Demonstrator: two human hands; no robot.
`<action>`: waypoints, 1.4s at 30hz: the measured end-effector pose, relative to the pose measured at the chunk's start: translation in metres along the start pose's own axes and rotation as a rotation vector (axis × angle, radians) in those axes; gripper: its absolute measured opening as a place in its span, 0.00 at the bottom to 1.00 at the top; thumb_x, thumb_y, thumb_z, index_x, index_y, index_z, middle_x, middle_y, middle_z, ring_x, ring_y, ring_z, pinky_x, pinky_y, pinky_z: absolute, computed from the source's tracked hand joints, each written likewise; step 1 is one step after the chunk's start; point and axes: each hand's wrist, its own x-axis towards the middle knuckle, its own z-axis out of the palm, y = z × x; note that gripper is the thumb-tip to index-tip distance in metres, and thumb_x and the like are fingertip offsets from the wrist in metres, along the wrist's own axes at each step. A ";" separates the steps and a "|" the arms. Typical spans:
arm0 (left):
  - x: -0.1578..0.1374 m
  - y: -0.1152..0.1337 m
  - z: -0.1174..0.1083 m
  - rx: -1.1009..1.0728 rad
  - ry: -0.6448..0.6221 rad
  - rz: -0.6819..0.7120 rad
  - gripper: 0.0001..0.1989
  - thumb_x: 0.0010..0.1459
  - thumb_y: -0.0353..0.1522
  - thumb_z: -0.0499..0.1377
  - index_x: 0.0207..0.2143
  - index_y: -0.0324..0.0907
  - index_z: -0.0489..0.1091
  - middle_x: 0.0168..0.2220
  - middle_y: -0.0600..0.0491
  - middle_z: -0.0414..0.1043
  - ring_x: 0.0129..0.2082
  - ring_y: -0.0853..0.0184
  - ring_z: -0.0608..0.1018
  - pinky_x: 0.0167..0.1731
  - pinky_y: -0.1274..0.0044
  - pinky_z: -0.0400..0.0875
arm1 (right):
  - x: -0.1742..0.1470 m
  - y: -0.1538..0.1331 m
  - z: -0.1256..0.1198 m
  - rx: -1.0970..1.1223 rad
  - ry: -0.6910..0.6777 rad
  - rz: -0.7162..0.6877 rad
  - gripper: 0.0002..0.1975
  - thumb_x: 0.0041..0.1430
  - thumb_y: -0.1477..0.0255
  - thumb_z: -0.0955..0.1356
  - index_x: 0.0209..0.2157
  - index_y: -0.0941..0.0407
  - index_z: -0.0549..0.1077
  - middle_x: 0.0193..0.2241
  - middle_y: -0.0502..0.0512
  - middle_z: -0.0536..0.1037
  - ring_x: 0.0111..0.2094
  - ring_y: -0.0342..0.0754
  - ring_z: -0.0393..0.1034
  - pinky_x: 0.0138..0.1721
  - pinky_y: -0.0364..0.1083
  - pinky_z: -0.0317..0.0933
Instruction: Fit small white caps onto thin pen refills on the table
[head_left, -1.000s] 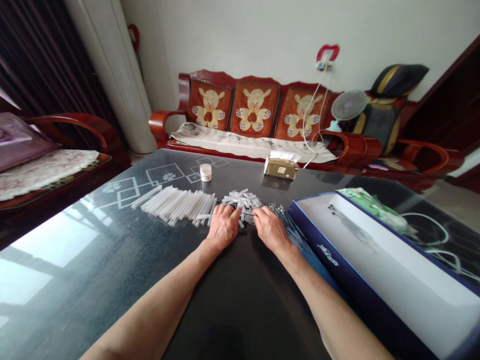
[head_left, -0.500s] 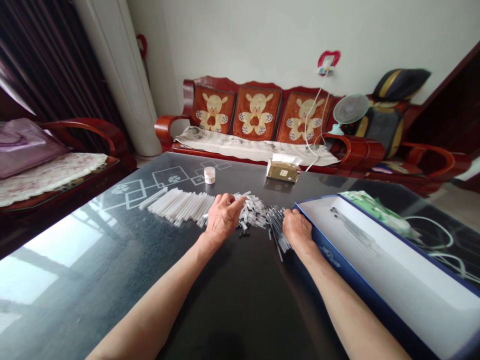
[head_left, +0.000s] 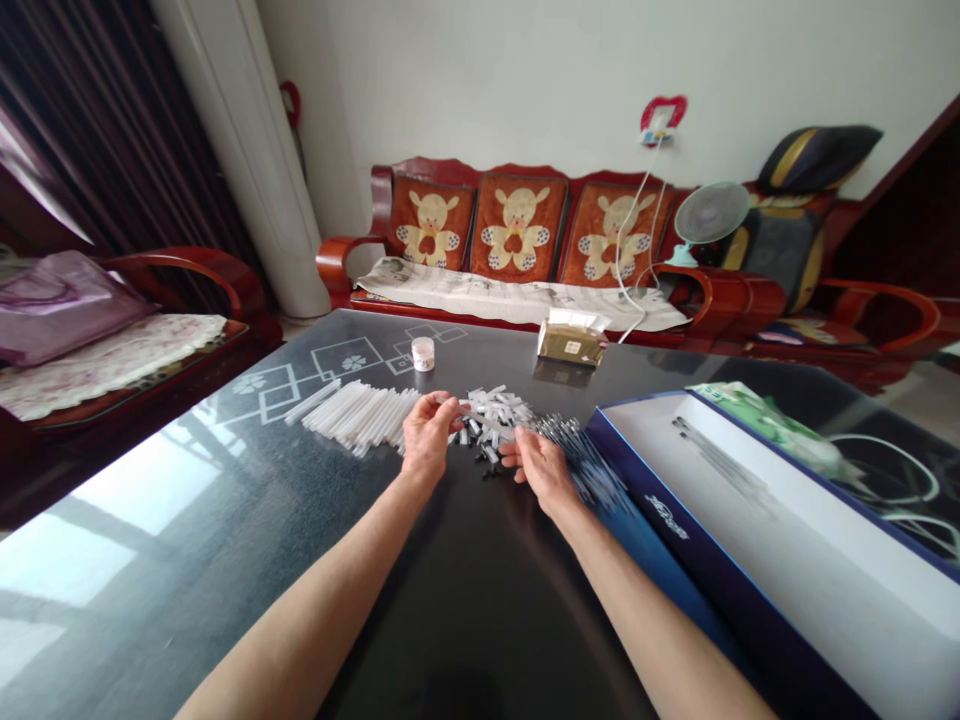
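My left hand (head_left: 427, 438) is closed in a pinch, with a thin pale stick-like piece (head_left: 487, 422) running from its fingertips towards my right hand. My right hand (head_left: 541, 468) pinches the other end between thumb and forefinger, its other fingers loosely spread. Left of my left hand lies a row of white plastic tubes (head_left: 356, 415). Beyond the gap between my hands is a heap of short white tube pieces (head_left: 501, 402), with small black pieces (head_left: 490, 470) on the near side. A bundle of thin grey rods with metallic ends (head_left: 592, 465) lies right of my right hand.
A blue box (head_left: 637, 490) with a white inside, holding several thin rods, stands at the right. A small round tub (head_left: 423, 354) and a tissue box (head_left: 571, 338) stand farther back. A green-white packet (head_left: 772, 425) and white cable lie beyond the box.
My right hand has moved left from the grey rods to meet my left hand. The thin pale piece now spans both hands. My left hand has drawn slightly left from the white heap.
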 end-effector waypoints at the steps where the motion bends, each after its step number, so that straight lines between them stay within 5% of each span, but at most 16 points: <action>1: -0.003 -0.002 0.000 -0.019 -0.006 -0.039 0.20 0.42 0.41 0.67 0.34 0.40 0.67 0.28 0.55 0.73 0.32 0.65 0.80 0.25 0.82 0.68 | -0.001 0.000 0.003 0.103 0.002 0.045 0.16 0.49 0.57 0.73 0.30 0.56 0.75 0.24 0.53 0.80 0.21 0.44 0.72 0.13 0.38 0.56; 7: -0.010 -0.010 -0.012 0.109 -0.177 -0.141 0.17 0.41 0.39 0.67 0.32 0.39 0.69 0.24 0.57 0.72 0.25 0.71 0.76 0.23 0.82 0.66 | 0.005 -0.003 0.002 0.549 0.069 0.113 0.17 0.37 0.65 0.79 0.29 0.56 0.73 0.21 0.46 0.77 0.21 0.39 0.70 0.16 0.36 0.60; 12: -0.011 -0.006 -0.021 0.526 -0.583 -0.142 0.13 0.49 0.40 0.63 0.32 0.39 0.74 0.21 0.57 0.70 0.20 0.74 0.71 0.22 0.82 0.65 | 0.007 0.001 0.003 0.577 0.070 0.078 0.19 0.38 0.64 0.79 0.31 0.55 0.74 0.27 0.48 0.79 0.24 0.39 0.71 0.19 0.37 0.62; 16: -0.017 -0.004 -0.011 0.589 -0.783 -0.174 0.20 0.57 0.46 0.54 0.24 0.39 0.69 0.21 0.55 0.70 0.17 0.75 0.69 0.18 0.83 0.63 | 0.002 0.005 0.011 0.537 -0.025 0.058 0.19 0.40 0.62 0.78 0.33 0.55 0.75 0.30 0.49 0.80 0.27 0.42 0.73 0.25 0.40 0.66; 20: -0.023 -0.013 0.003 0.613 -0.689 -0.178 0.18 0.60 0.43 0.51 0.26 0.40 0.69 0.21 0.55 0.70 0.15 0.75 0.69 0.16 0.83 0.61 | 0.001 0.005 0.013 0.534 -0.090 0.040 0.21 0.41 0.59 0.76 0.36 0.55 0.75 0.33 0.52 0.81 0.33 0.46 0.75 0.32 0.44 0.69; 26: -0.036 -0.031 0.012 1.115 -0.382 0.359 0.11 0.62 0.34 0.53 0.37 0.41 0.74 0.31 0.50 0.77 0.31 0.66 0.78 0.32 0.78 0.69 | 0.000 0.005 0.015 0.574 -0.049 0.043 0.18 0.45 0.59 0.75 0.34 0.55 0.74 0.32 0.51 0.80 0.31 0.45 0.74 0.30 0.43 0.66; 31: -0.046 -0.044 0.013 1.172 -0.360 0.502 0.13 0.65 0.35 0.50 0.47 0.43 0.70 0.39 0.49 0.77 0.37 0.65 0.78 0.36 0.78 0.70 | 0.000 0.008 0.016 0.625 0.018 0.057 0.16 0.42 0.63 0.77 0.30 0.55 0.73 0.27 0.49 0.79 0.27 0.43 0.72 0.27 0.42 0.64; 38: -0.046 -0.036 0.008 1.109 -0.403 0.388 0.13 0.65 0.35 0.49 0.34 0.42 0.71 0.29 0.50 0.76 0.28 0.67 0.77 0.30 0.79 0.67 | -0.001 0.009 0.017 0.540 0.034 0.010 0.16 0.42 0.63 0.77 0.31 0.55 0.75 0.28 0.50 0.81 0.28 0.45 0.73 0.29 0.44 0.66; 42: -0.043 -0.034 0.006 0.829 -0.461 0.132 0.18 0.64 0.41 0.50 0.25 0.42 0.68 0.20 0.54 0.70 0.18 0.72 0.72 0.23 0.80 0.64 | -0.002 0.010 0.018 0.536 -0.007 -0.005 0.16 0.43 0.62 0.77 0.32 0.55 0.76 0.29 0.52 0.81 0.31 0.47 0.75 0.33 0.46 0.68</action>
